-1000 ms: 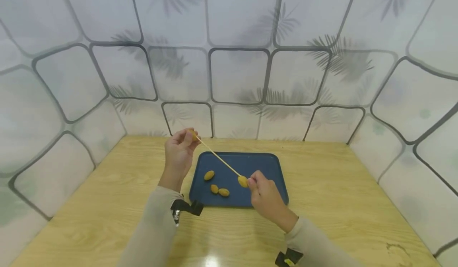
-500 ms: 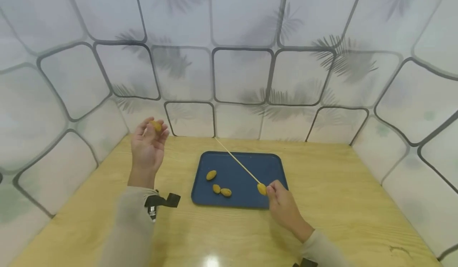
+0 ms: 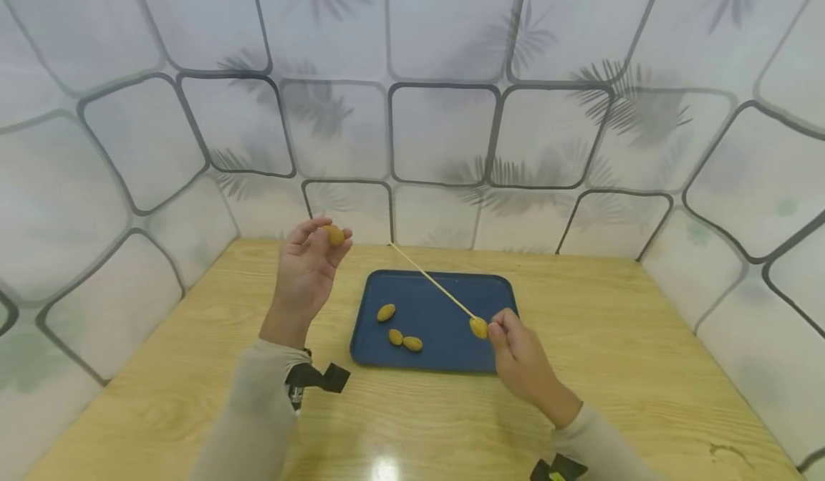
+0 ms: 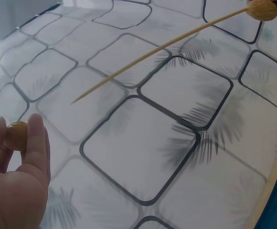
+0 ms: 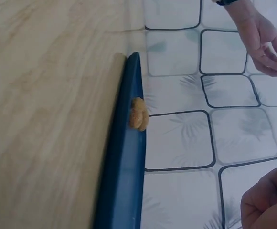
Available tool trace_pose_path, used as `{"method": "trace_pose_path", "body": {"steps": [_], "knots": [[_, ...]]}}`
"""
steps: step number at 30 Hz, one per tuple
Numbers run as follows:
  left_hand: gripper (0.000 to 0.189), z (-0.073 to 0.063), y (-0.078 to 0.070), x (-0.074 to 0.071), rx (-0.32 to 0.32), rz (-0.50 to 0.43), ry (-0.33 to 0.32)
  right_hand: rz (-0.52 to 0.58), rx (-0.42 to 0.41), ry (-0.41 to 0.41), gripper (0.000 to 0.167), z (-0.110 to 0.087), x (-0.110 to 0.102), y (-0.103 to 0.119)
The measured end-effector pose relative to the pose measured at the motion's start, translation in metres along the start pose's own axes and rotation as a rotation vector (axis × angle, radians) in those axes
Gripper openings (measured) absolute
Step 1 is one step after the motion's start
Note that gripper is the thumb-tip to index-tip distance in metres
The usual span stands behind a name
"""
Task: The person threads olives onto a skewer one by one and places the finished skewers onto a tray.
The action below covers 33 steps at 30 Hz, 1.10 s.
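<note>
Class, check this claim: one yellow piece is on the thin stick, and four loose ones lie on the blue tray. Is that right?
Not quite: the head view shows three loose yellow pieces on the blue tray, not four. One yellow piece is indeed on the thin stick.

On a table (image 3: 644, 366) bordered behind and at both sides by a backdrop (image 3: 438, 134), a tray (image 3: 445, 352) holds three pieces in its left half: a rear piece (image 3: 386, 313), and in front of it two front pieces (image 3: 412, 343) just beside each other. The person's left hand (image 3: 308, 273) is raised to the left of the tray, a pinched piece (image 3: 334, 235) between thumb and fingers. At the tray's front right is the right hand (image 3: 527, 363), a skewered piece (image 3: 479, 327) at its fingertips, the skewer (image 3: 433, 279) running diagonally back and left, its tip apart from the left hand.
</note>
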<state>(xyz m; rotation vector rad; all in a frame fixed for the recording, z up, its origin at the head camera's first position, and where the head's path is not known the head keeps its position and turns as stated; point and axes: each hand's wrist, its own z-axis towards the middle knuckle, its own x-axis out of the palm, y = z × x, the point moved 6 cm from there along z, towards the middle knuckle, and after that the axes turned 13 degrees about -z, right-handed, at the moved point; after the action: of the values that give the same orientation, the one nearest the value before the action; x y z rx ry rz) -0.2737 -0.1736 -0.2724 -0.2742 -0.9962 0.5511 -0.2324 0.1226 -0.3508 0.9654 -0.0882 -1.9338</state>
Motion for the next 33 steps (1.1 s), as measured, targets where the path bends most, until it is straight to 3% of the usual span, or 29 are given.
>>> {"method": "trace_pose_path", "body": {"steps": [4,8,17,24,33], "knots": [[0.01,-0.001,0.009,-0.001,-0.028,0.082,-0.056,-0.001,-0.073,-0.003,0.02,0.005,-0.001,0.007],[0.01,0.0,0.016,0.001,-0.049,0.071,-0.065,-0.018,-0.12,-0.006,0.024,0.009,-0.002,0.011],[0.01,0.004,0.027,0.001,-0.04,0.116,-0.062,-0.054,-0.143,-0.018,0.027,0.009,-0.012,0.011],[0.009,0.003,0.032,-0.001,-0.012,0.171,-0.038,-0.08,-0.15,0.022,0.026,0.008,-0.015,0.01],[0.011,0.005,0.033,-0.001,-0.01,0.153,-0.089,-0.106,-0.156,0.036,0.025,0.01,-0.024,0.011]]}}
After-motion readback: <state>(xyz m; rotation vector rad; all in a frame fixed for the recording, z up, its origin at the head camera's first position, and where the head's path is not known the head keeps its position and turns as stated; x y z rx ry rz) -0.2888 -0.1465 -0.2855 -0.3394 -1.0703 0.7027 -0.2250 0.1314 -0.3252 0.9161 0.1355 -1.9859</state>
